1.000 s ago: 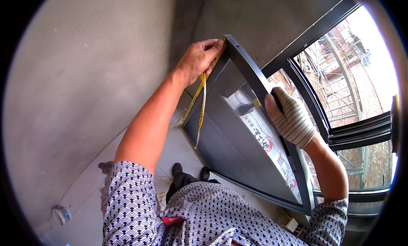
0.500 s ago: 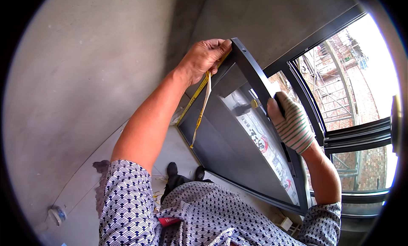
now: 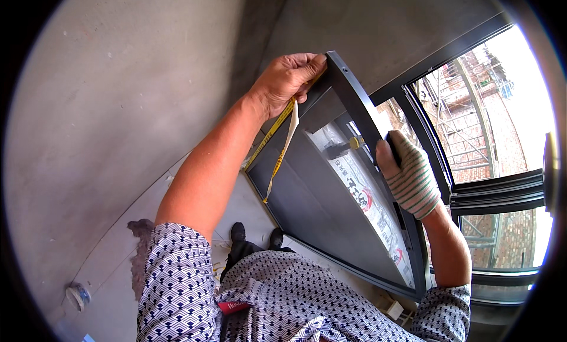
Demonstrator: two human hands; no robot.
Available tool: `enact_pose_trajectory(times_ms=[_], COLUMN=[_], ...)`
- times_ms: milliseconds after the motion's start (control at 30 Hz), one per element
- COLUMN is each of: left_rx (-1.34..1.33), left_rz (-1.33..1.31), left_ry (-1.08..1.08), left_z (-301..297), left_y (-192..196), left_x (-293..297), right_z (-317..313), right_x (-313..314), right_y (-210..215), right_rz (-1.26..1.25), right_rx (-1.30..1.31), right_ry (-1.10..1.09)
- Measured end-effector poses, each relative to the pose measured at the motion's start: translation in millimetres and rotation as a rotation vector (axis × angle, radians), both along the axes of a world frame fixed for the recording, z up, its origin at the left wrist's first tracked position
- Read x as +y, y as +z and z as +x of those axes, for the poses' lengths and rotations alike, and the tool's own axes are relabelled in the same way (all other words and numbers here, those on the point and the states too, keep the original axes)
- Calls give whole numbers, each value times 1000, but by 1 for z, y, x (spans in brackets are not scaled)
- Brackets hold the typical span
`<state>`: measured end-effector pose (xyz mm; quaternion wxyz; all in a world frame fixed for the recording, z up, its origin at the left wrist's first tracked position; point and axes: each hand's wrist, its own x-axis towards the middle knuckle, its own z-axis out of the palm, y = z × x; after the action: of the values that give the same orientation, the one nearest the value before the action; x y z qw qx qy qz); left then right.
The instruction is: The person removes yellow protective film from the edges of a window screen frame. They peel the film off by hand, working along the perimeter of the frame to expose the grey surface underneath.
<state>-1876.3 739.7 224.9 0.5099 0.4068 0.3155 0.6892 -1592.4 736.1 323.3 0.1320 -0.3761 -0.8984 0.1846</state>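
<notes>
A dark grey window sash (image 3: 357, 97) with a glass pane stands tilted in front of me. At its upper corner my left hand (image 3: 283, 85) is bare and closed, thumb lying on the frame and fingers curled at the edge. Yellow printed tape (image 3: 263, 142) runs down the sash's left edge, and a loose peeled strip (image 3: 282, 156) with a pale back dangles below that hand. My right hand (image 3: 410, 177), in a striped knit glove, is closed around the sash's right side beside a black part. What its fingers press on behind the frame is hidden.
A fixed dark window frame (image 3: 496, 191) is at the right, with scaffolding and brick outside. A bare grey wall (image 3: 130, 94) rises on the left. On the tiled floor (image 3: 118, 283) are a dark rough patch (image 3: 140, 247) and a whitish tub (image 3: 78, 296).
The sash's upper corner and both hands have shifted slightly to the right in the picture. Both grips stay the same, and the loose tape strip still hangs.
</notes>
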Motion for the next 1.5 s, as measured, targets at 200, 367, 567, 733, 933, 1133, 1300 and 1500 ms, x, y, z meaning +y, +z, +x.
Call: enact_pose_trajectory(times_ms=[200, 367, 567, 733, 933, 1133, 1300, 1500], left_rx=[-4, -15, 9, -24, -71, -84, -93, -104], left_rz=[-25, 26, 67, 109, 115, 124, 99, 52], left_ry=[-2, 46, 48, 64, 41, 47, 52, 40], left_z=[2, 7, 7, 8, 7, 7, 6, 5], left_y=[1, 1, 2, 0, -6, -11, -11, -2], left_x=[0, -1, -2, 1, 6, 9, 6, 1], right_z=[-1, -2, -2, -2, 0, -1, -4, -6], right_x=[-2, -3, -3, 0, 3, 4, 3, 2], right_y=[1, 3, 3, 2, 1, 1, 4, 5], right_rz=[-33, -22, -35, -26, -20, 18, 3, -4], right_rx=[21, 2, 7, 29, 18, 11, 2, 7], right_ry=[-3, -9, -25, -6, -13, 12, 3, 12])
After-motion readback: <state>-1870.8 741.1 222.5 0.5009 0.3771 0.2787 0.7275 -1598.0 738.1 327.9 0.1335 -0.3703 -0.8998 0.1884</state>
